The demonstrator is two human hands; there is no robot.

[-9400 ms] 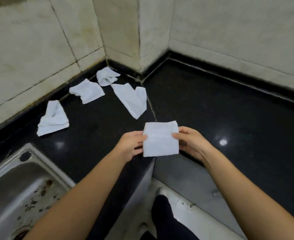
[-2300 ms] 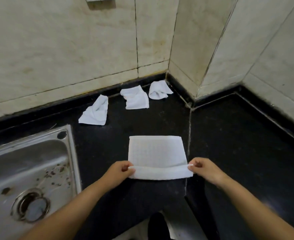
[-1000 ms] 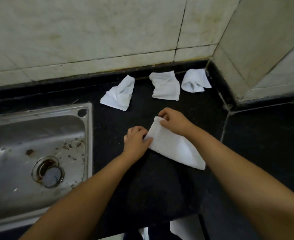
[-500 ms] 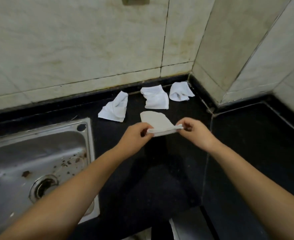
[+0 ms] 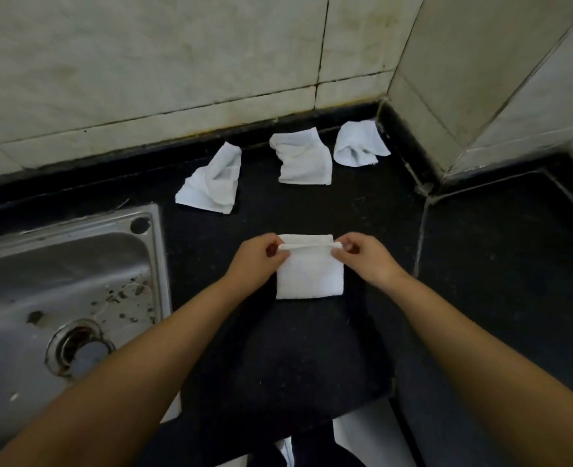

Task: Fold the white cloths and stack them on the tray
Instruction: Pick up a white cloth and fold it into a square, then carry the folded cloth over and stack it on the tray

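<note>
- Step in hand: folding one cloth (image 5: 308, 274), centre of frame, lying on the black counter (image 5: 497, 264).
- My left hand (image 5: 254, 261) pinches its upper left corner; my right hand (image 5: 366, 259) pinches the upper right. Thumb and forefinger are closed on the doubled edge, the other fingers curled.
- The top layer is brought almost to the far edge; a narrow strip of the under layer shows beyond it. Near edge is a clean fold.
- Three loose cloths wait at upper centre by the wall: one crumpled at the left (image 5: 211, 183), one half flat in the middle (image 5: 303, 158), one bunched in the corner at the right (image 5: 359, 144).
- Sink (image 5: 59, 298) at the left of frame. No tray in view, so I cannot tell where the stack stands.
- Next move, as I judge it: square the pinched edge onto the far edge, press flat, then either fold once more or carry it off to the tray. Needs both corners matched, or the fold goes skew.
- Against half a second ago: then the cloth hung in the air between my hands, higher in frame and near the loose ones; now it lies flat and lower. The three loose cloths have not shifted.
- Earlier still, the cloth was spread wider with only its near edge rolled up.
</note>
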